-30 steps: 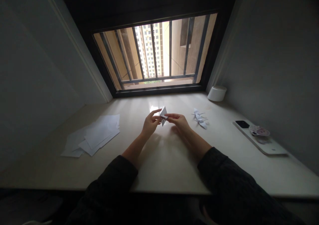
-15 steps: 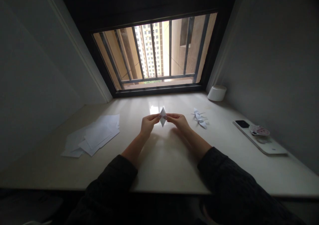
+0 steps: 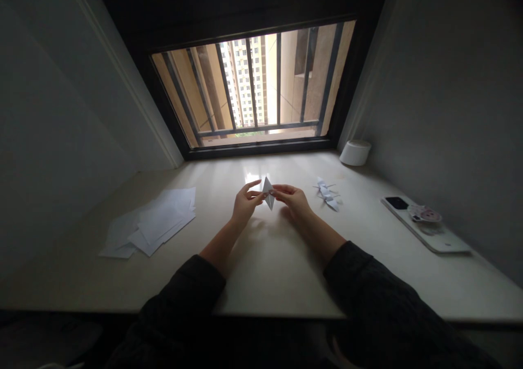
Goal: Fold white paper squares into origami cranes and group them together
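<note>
A small piece of folded white paper (image 3: pixel 268 187), shaped like a narrow diamond, is held upright above the sill between my two hands. My right hand (image 3: pixel 293 197) pinches its right side between thumb and fingers. On the other side, my left hand (image 3: pixel 245 203) has its thumb tip against the paper's middle, while its index finger is raised off the paper. The left hand's lower fingers are partly hidden. To the right of my right hand lie two folded paper cranes (image 3: pixel 326 193), close together.
Loose white paper sheets (image 3: pixel 163 216) lie in an overlapping pile on the left of the pale sill (image 3: pixel 269 282). A phone (image 3: pixel 425 227) with a cartoon grip on its back rests at the right. Near the window (image 3: pixel 261 85) stands a white rounded object (image 3: pixel 355 153).
My left index finger has lifted away from the folded paper, and the left hand has opened a little. The paper has tilted slightly. My right hand keeps its pinch.
</note>
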Demonstrator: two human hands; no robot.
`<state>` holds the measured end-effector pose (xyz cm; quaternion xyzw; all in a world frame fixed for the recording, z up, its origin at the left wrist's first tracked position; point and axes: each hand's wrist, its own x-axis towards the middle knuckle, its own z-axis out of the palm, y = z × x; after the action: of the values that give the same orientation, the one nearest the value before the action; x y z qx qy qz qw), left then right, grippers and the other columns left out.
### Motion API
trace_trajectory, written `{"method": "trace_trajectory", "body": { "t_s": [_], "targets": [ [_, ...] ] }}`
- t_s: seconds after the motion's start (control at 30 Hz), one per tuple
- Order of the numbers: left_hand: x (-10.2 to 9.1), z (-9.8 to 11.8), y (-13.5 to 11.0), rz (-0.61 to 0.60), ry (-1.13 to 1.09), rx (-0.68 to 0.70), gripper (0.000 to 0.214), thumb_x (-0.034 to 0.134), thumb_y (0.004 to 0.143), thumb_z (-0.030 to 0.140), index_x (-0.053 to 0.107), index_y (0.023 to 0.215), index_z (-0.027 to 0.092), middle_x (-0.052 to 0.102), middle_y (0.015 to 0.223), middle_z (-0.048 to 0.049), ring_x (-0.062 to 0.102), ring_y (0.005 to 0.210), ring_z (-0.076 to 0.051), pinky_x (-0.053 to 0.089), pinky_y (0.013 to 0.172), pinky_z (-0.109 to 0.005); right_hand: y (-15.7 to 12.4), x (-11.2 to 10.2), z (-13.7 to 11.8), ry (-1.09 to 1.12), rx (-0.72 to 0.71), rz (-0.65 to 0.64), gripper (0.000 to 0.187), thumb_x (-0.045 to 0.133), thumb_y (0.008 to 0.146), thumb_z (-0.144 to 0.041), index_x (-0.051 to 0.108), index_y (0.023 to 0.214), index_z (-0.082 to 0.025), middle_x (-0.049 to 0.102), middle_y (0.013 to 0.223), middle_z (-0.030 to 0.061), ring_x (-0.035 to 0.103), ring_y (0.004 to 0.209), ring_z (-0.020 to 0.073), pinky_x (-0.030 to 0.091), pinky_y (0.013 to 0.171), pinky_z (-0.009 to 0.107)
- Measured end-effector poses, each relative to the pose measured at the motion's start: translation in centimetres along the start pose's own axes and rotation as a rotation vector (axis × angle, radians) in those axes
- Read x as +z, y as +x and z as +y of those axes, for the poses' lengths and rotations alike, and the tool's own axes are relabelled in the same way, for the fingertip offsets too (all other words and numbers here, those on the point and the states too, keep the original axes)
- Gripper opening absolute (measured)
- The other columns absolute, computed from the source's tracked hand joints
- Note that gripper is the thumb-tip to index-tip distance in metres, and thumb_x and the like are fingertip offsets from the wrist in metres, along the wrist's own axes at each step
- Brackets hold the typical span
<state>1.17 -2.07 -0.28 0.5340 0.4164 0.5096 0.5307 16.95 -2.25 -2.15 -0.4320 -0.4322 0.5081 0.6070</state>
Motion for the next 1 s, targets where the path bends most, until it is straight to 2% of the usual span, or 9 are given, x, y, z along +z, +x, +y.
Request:
{"method": "trace_trajectory", "body": {
  "t_s": [0.13, 0.3, 0.47, 0.63, 0.8, 1.0],
  "targets": [
    [-0.12, -0.15, 0.08, -0.047, 0.018, -0.044, 0.053, 0.078, 0.061, 0.037, 0.065, 0.107, 0.016, 0.070, 0.079, -0.0070, 0.065, 0.077, -0.019, 0.050, 0.074, -0.033, -0.30, 0.14, -0.46, -0.016, -0.017, 0.032, 0.038, 0.083, 0.049, -0.039, 0.074, 0.079, -0.018, 0.073, 0.077, 0.0075, 0.066, 0.073, 0.0212, 0.048, 0.067, 0.033],
    [-0.19, -0.25, 0.01, -0.085, 0.031, -0.084, 0.044, 0.078, 0.061, 0.038, 0.069, 0.098, 0.016, 0.071, 0.082, -0.0085, 0.066, 0.081, -0.020, 0.048, 0.078, -0.035, -0.34, 0.25, -0.44, -0.008, -0.046, 0.063, 0.034, 0.082, 0.051, -0.037, 0.075, 0.079, -0.019, 0.074, 0.081, 0.0076, 0.067, 0.079, 0.0238, 0.050, 0.073, 0.037],
    [-0.13, -0.40, -0.04, -0.123, -0.002, -0.143, 0.042, 0.075, 0.064, 0.044, 0.070, 0.093, 0.014, 0.071, 0.088, -0.0105, 0.066, 0.083, -0.020, 0.048, 0.082, -0.036, -0.15, 0.20, -0.24, -0.009, -0.067, 0.005, 0.033, 0.080, 0.054, -0.038, 0.075, 0.081, -0.019, 0.074, 0.081, 0.0068, 0.068, 0.078, 0.0240, 0.051, 0.079, 0.039],
    [-0.07, -0.61, 0.02, -0.082, -0.003, -0.110, 0.042, 0.074, 0.065, 0.045, 0.070, 0.094, 0.014, 0.071, 0.088, -0.0105, 0.066, 0.081, -0.020, 0.048, 0.081, -0.035, -0.26, 0.19, -0.20, -0.048, -0.067, 0.027, 0.040, 0.079, 0.056, -0.041, 0.074, 0.089, -0.019, 0.074, 0.081, 0.0068, 0.067, 0.076, 0.0227, 0.051, 0.073, 0.036],
    [-0.13, -0.59, -0.05, -0.080, 0.027, -0.087, 0.042, 0.074, 0.065, 0.047, 0.071, 0.093, 0.015, 0.072, 0.088, -0.0106, 0.067, 0.081, -0.021, 0.048, 0.077, -0.034, -0.40, 0.06, -0.36, -0.124, 0.007, 0.031, 0.038, 0.078, 0.057, -0.046, 0.075, 0.081, -0.017, 0.073, 0.077, 0.0078, 0.065, 0.071, 0.0208, 0.047, 0.064, 0.032],
    [-0.19, -0.82, 0.01, -0.071, 0.090, -0.042, 0.042, 0.073, 0.065, 0.049, 0.072, 0.091, 0.015, 0.073, 0.086, -0.0101, 0.067, 0.080, -0.022, 0.049, 0.074, -0.033, 0.00, -0.43, -0.11, -0.131, 0.067, -0.006, 0.039, 0.080, 0.054, -0.043, 0.075, 0.082, -0.017, 0.073, 0.078, 0.0082, 0.062, 0.070, 0.0179, 0.043, 0.062, 0.028]
  ]
}}
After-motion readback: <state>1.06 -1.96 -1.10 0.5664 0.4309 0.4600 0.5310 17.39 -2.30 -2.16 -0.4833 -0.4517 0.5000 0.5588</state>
